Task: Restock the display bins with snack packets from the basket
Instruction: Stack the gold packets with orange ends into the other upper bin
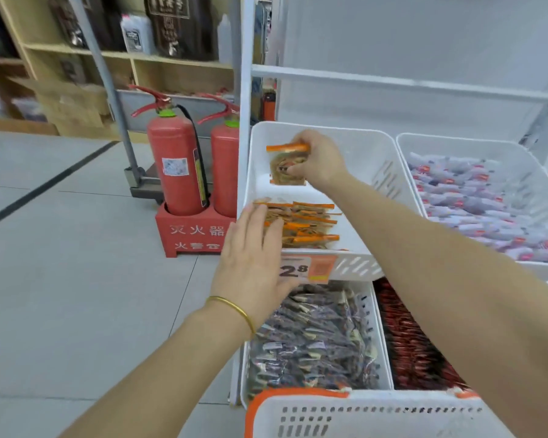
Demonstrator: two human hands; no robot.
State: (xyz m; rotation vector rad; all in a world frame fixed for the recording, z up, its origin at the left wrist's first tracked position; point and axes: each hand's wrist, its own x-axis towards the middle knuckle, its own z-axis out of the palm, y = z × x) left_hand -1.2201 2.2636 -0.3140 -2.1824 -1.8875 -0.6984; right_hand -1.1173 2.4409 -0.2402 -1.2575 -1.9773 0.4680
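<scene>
Head view: my right grip [320, 159] pinches an orange-edged snack packet [287, 167] above the back-left corner of the white display bin [361, 147]. My left grip [253, 257], fingers straight, lies over the packet stack [307, 222] at its front edge.

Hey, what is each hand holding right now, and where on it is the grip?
The right hand pinches a small stack of orange-edged packets by its right edge. The left hand holds nothing, fingers straight.

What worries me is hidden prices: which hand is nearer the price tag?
Left. The left hand overlaps the price tag; the right hand holds a snack packet farther up.
</scene>
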